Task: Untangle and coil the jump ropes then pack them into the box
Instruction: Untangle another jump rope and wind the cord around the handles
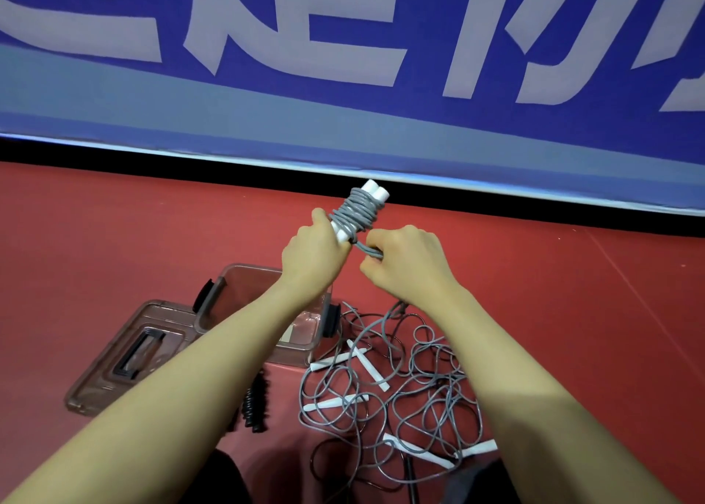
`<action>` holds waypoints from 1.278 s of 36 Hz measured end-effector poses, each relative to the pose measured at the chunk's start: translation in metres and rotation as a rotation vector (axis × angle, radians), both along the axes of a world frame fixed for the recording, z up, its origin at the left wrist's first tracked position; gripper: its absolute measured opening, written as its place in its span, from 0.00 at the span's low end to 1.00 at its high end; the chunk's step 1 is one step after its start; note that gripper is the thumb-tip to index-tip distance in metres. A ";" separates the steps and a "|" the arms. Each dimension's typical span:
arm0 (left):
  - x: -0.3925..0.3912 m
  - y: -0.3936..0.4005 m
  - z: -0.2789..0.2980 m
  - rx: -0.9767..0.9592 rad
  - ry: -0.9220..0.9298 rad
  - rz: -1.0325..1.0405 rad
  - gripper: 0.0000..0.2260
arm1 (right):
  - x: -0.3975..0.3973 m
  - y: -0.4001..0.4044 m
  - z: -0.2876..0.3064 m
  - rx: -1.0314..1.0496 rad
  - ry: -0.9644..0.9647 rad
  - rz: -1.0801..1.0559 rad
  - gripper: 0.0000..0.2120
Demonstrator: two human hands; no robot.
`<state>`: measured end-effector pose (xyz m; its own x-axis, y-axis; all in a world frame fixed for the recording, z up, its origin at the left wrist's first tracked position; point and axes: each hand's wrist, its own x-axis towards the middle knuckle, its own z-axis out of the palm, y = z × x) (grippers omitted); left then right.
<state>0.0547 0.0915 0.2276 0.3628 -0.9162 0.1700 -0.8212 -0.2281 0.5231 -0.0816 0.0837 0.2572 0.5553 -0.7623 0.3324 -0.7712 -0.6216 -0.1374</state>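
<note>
My left hand [314, 253] grips a pair of white handles with grey rope wound round them, the coiled jump rope [358, 210], held up in front of me. My right hand [404, 263] pinches the loose grey end of that rope just beside the handles. Below on the red floor lies a tangled pile of grey jump ropes [404, 385] with several white handles. A clear plastic box [301, 347] with dark latches stands left of the pile, partly hidden by my left forearm.
The box's clear lid [126, 355] with a dark handle lies flat left of the box. A black coiled rope [255, 400] lies in front of the box. A blue banner [343, 84] with large pale letters runs along the back of the red floor.
</note>
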 end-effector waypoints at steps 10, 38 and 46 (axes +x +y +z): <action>0.006 0.000 -0.007 0.120 -0.584 -0.148 0.06 | -0.003 0.004 -0.002 -0.168 -0.046 -0.007 0.10; 0.007 0.013 0.002 -0.491 -0.185 -0.765 0.07 | -0.018 -0.014 0.001 0.445 -0.427 -0.294 0.16; -0.004 0.015 0.008 -0.511 0.297 -0.446 0.12 | -0.013 -0.011 -0.006 0.251 -0.123 -0.223 0.12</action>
<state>0.0503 0.1065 0.2353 0.0715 -0.8204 0.5672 -0.5859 0.4257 0.6896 -0.0945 0.0731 0.2514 0.3337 -0.9266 0.1733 -0.8521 -0.3752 -0.3649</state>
